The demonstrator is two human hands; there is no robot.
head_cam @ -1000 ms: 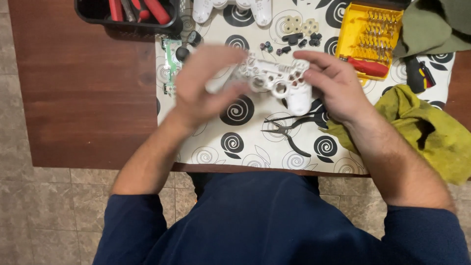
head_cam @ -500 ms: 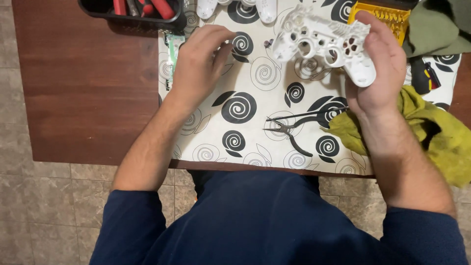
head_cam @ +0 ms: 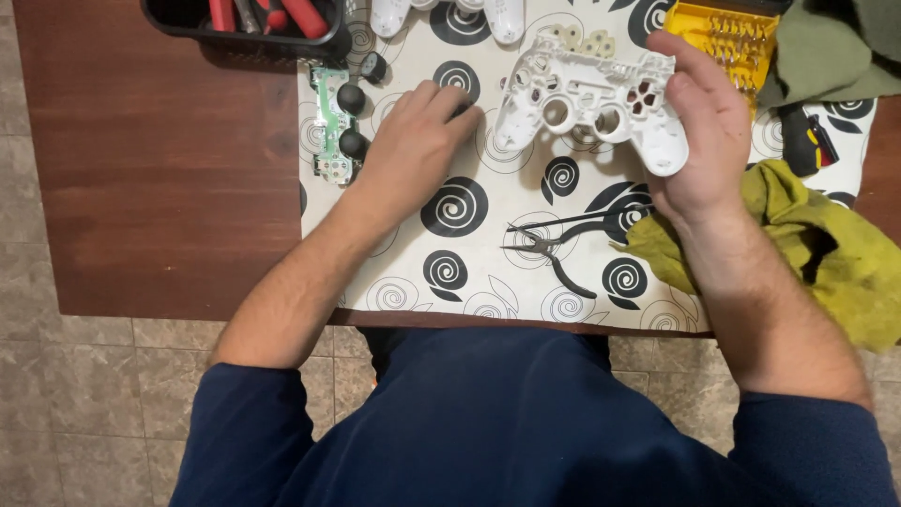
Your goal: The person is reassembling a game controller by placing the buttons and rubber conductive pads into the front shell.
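Brown wooden table (head_cam: 160, 178) — bare along its left side, covered to the right.

White mat with black spirals (head_cam: 469, 272) — spread from the table's near edge to its far edge, carrying most of the items.

Yellow-green cloth (head_cam: 826, 253) — bunched at the table's right edge, near corner of the mat. Darker green cloth (head_cam: 826, 56) at the far right corner.

Black tray (head_cam: 244, 28) — far edge, just left of the mat, holding red-handled tools.

Yellow bit case (head_cam: 727, 38) — far edge, right of centre, partly behind the right hand.

White controller shell (head_cam: 591, 99) — empty front half, held above the mat's far-right part, stick holes and button openings showing.

Right hand (head_cam: 709, 131) — curled around the shell's right grip, thumb across its face.

Left hand (head_cam: 413, 150) — flat, palm down on the mat left of the shell, fingertips bent onto something small and dark; grasped or merely touched, cannot tell.

Green circuit board (head_cam: 333, 131) — mat's left edge, just beside the left hand, two black thumbsticks on it.

Black pliers (head_cam: 554, 244) — mat's near middle, jaws pointing left.
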